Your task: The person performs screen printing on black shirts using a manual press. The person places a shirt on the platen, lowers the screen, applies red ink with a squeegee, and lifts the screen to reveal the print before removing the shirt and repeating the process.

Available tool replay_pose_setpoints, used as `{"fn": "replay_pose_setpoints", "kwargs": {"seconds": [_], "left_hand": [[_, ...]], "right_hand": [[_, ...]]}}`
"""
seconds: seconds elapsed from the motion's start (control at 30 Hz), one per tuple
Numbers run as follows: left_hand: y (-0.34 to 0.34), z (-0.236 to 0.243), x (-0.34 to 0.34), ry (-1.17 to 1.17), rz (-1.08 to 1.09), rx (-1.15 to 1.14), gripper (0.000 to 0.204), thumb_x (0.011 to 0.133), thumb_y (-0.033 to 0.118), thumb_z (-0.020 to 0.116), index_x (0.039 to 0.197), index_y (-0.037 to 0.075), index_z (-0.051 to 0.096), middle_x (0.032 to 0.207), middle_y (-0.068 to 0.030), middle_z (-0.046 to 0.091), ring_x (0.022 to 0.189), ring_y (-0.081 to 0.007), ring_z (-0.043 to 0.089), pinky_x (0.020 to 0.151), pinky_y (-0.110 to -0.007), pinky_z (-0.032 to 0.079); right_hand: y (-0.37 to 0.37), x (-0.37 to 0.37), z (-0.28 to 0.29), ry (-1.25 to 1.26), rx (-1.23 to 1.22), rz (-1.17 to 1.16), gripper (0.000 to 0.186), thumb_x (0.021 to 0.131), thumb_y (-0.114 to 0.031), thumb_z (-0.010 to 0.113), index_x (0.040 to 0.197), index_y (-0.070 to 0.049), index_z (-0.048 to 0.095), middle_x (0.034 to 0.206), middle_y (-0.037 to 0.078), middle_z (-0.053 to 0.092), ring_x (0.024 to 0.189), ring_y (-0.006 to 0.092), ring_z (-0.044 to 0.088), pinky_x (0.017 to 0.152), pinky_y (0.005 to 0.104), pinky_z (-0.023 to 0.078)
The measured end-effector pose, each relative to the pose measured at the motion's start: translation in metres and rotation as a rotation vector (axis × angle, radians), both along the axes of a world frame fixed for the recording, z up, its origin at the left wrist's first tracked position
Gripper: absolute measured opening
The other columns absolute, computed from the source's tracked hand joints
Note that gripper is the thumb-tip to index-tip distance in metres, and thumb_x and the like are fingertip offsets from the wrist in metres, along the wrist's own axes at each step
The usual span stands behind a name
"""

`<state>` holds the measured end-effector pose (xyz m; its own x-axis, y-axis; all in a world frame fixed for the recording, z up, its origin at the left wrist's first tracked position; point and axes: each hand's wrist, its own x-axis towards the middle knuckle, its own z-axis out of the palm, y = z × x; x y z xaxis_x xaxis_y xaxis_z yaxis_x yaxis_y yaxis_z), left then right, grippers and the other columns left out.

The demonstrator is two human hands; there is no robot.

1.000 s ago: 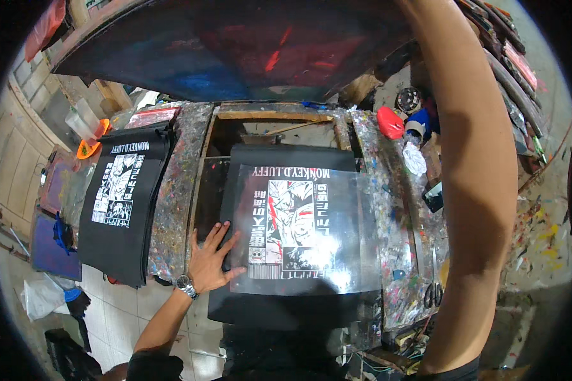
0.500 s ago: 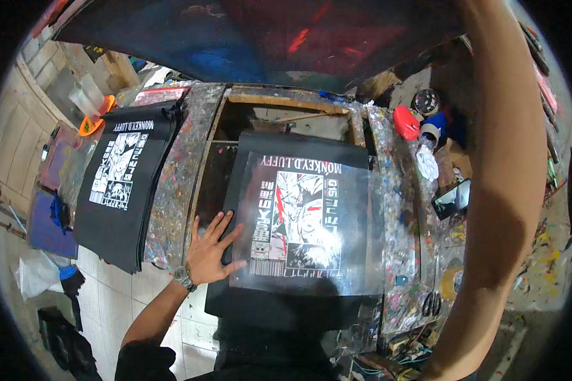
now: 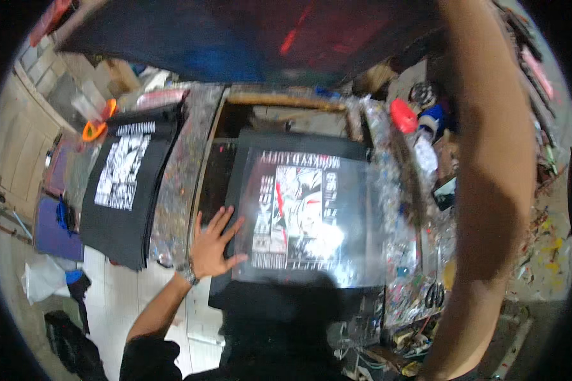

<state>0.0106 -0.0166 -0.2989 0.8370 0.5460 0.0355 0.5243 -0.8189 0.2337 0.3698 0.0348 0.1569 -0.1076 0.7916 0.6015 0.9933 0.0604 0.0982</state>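
My left hand (image 3: 215, 246) lies flat with fingers spread on black fabric (image 3: 304, 143), its thumb at the left edge of a clear plastic sheet (image 3: 362, 254). Under the glossy sheet shows a white print with red strokes; glare washes out its lower right part. My bare right arm (image 3: 494, 165) rises along the right side, and its hand is beyond the upper edge. Overhead tilts a large dark screen panel (image 3: 235, 44) stained blue and red. Whether my right hand touches that panel cannot be seen.
Left of the work lies a stack of printed black fabric (image 3: 117, 232). A paint-spattered bench (image 3: 175, 184) surrounds a wooden-edged opening. On the right are scissors (image 3: 435, 295), a phone (image 3: 445, 195), a red lid-like object (image 3: 403, 115) and a crumpled white cloth (image 3: 425, 155).
My view has shifted slightly and blurred. My left hand stays spread at the sheet's left edge. My right arm remains raised, and the dark panel still hangs above.
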Motion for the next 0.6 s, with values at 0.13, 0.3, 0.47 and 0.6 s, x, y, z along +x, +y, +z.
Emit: {"fn": "replay_pose_setpoints", "kwargs": {"seconds": [0.13, 0.3, 0.47, 0.6], "left_hand": [[-0.023, 0.015, 0.01, -0.259, 0.176, -0.056, 0.07, 0.09, 0.068, 0.061, 0.139, 0.019, 0.067, 0.161, -0.017, 0.041, 0.158, -0.0447, 0.011, 0.12, -0.074, -0.001], [-0.083, 0.026, 0.12, -0.525, 0.146, -0.444, 0.042, 0.088, 0.031, 0.069, 0.127, 0.015, 0.074, 0.147, -0.0211, 0.057, 0.153, -0.0491, 0.022, 0.118, -0.073, 0.009], [-0.058, 0.198, 0.099, -0.842, 0.435, 0.532, 0.054, 0.081, 0.024, 0.081, 0.132, 0.012, 0.069, 0.151, -0.0191, 0.053, 0.151, -0.0371, 0.033, 0.121, -0.069, 0.012], [-0.017, 0.226, 0.006, -0.398, 0.394, 0.652, 0.049, 0.071, 0.021, 0.084, 0.115, 0.008, 0.067, 0.123, -0.0146, 0.061, 0.126, -0.0355, 0.051, 0.109, -0.061, 0.032]], "right_hand": [[-0.012, -0.023, -0.009, -0.001, 0.022, -0.088, 0.082, 0.089, -0.078, 0.054, 0.101, -0.001, 0.079, 0.102, 0.03, 0.074, 0.099, 0.0438, 0.074, 0.09, 0.0507, 0.058], [-0.033, -0.044, -0.018, 0.163, 0.005, -0.111, 0.08, 0.088, -0.075, 0.057, 0.093, 0.002, 0.079, 0.097, 0.028, 0.075, 0.097, 0.0437, 0.074, 0.087, 0.0508, 0.058], [-0.088, -0.055, -0.098, 0.035, 0.167, -0.061, 0.072, 0.093, -0.07, 0.056, 0.093, 0.001, 0.073, 0.073, 0.022, 0.072, 0.074, 0.0389, 0.074, 0.066, 0.05, 0.058], [-0.158, -0.109, -0.174, -0.013, 0.041, -0.027, 0.057, 0.098, -0.06, 0.055, 0.112, -0.006, 0.069, 0.1, 0.016, 0.074, 0.1, 0.0318, 0.071, 0.1, 0.0526, 0.044]]}}
